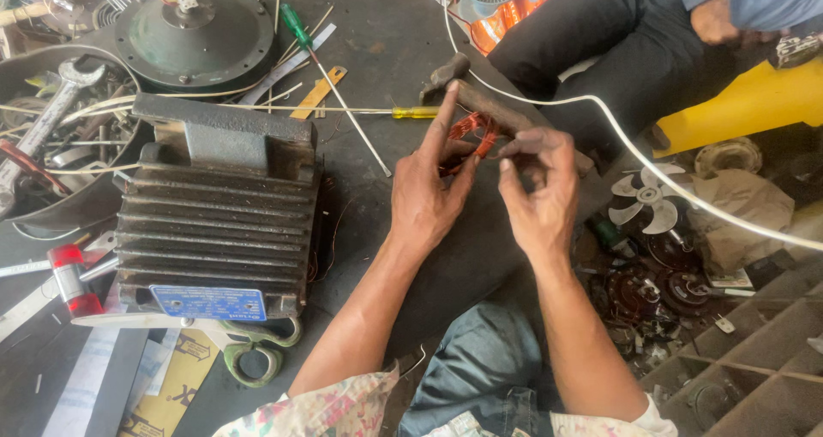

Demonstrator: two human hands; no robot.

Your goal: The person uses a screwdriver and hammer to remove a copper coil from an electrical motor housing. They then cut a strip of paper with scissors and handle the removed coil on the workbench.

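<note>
The left hand [426, 193] curls loosely around a small coil of copper wire [470, 137], its index finger stretched up along the coil's left side and its thumb pressed against the loops from below. The right hand [542, 193] is just beside it, thumb and fingers bent into a pinch at the coil's right edge; whether it grips a strand I cannot tell. The coil sits between both hands above the dark work surface [377, 43], right in front of a hammer [480, 98] lying behind it. A white cable [626, 141] sweeps across to the right. To the left stands a ribbed metal housing [219, 223], with green-handled scissors [257, 351] at its base. Further back lie a green screwdriver [330, 81] and a yellow screwdriver [403, 111]. Right of the hands, a small white fan blade [649, 199] rests among scrap parts. Another person's dark trouser leg [617, 51] is at the top.
</note>
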